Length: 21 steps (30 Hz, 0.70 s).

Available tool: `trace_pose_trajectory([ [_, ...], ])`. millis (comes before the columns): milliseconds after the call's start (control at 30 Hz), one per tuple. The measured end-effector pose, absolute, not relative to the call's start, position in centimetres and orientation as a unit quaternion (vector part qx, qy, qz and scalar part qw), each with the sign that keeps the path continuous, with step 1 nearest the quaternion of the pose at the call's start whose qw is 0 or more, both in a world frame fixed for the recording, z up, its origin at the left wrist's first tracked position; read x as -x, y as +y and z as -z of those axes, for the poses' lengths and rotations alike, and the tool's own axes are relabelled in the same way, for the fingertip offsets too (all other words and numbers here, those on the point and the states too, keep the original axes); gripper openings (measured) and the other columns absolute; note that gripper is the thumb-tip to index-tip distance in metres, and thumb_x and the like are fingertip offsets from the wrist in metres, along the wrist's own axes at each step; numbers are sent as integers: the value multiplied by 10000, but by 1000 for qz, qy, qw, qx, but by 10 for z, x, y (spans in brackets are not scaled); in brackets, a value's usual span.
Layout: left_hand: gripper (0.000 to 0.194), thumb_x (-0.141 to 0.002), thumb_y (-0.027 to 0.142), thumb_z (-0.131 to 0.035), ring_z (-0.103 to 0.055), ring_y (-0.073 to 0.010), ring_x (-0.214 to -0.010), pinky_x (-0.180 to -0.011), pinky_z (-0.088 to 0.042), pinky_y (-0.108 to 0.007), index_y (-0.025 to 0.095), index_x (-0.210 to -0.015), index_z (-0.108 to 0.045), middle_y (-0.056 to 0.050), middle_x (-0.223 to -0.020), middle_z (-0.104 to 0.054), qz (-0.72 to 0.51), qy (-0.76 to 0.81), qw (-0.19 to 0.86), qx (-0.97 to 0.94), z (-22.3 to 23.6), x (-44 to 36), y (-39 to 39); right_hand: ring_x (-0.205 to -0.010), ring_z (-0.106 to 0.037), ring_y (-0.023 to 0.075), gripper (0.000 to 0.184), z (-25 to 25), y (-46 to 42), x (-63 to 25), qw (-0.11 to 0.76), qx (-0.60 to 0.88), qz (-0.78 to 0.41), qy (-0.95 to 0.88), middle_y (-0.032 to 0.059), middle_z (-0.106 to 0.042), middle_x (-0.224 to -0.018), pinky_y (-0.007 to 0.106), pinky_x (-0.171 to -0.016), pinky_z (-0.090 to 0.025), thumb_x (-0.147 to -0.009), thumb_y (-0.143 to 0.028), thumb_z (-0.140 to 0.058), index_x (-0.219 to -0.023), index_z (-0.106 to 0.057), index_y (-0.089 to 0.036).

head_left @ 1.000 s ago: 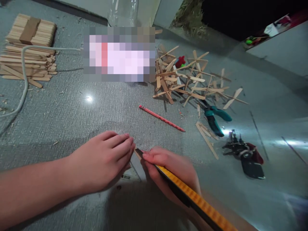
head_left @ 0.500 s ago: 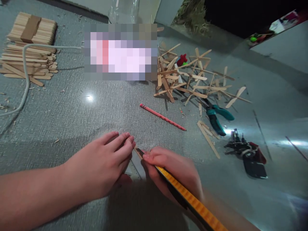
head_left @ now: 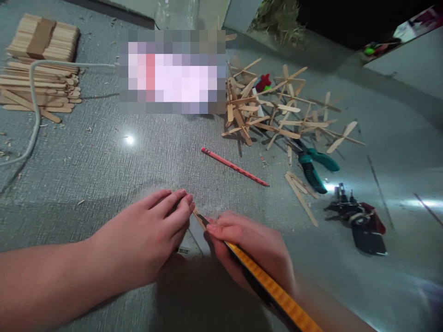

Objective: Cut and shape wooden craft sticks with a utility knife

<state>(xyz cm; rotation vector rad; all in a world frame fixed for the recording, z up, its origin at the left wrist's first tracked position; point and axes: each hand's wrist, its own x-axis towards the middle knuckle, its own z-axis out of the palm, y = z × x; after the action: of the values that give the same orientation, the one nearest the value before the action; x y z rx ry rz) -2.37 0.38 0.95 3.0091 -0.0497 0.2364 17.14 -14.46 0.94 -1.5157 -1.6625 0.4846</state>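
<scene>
My right hand (head_left: 252,244) is wrapped round a yellow and black utility knife (head_left: 277,290), its dark blade pointing up and left. The blade tip lies against a thin wooden craft stick (head_left: 195,211). My left hand (head_left: 148,230) is closed, with bent fingers pressed together over the stick's other end, so most of that stick is hidden. Beneath both hands lies a pale, clear ruler (head_left: 197,236) with small markings, partly covered. Just beyond my hands a red pencil (head_left: 235,167) rests on the grey textured table (head_left: 152,166).
Bundled craft sticks (head_left: 58,40) and a loose stack (head_left: 41,87) lie at the left, crossed by a white cable (head_left: 31,115). Crossed stick assemblies (head_left: 263,108) crowd the upper right. Nearby are teal-handled pliers (head_left: 313,173) and a dark key bunch (head_left: 360,221). A pixelated patch hides something bright.
The blade has shifted very slightly along the craft stick, and a little more of the ruler's marking shows. My left hand stays almost still. The view has moved slightly.
</scene>
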Motion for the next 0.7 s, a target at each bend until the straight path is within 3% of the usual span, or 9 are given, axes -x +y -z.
trace_pose_trajectory([
  [533,518,-1039,491,-558,-664,-355,-1287,-1080,-512,-490,62,-1252,-755,-170,-1393,-709,-89,-12,71,-993,-8,24,4,-675,-685,141,264,-9,-147,-172,406,594,-201,-664,13,-748,-826,279,-656,-600,-906,-17,-608,-1021,-665,-248],
  [700,513,-1034,486,-558,-668,-353,-1286,-1065,-531,-478,68,-1254,-758,-170,-1408,-704,-83,-17,65,-994,-8,23,4,-690,-702,136,292,-4,-148,-173,451,591,-203,-637,6,-746,-829,269,-674,-608,-893,-8,-605,-1039,-657,-255],
])
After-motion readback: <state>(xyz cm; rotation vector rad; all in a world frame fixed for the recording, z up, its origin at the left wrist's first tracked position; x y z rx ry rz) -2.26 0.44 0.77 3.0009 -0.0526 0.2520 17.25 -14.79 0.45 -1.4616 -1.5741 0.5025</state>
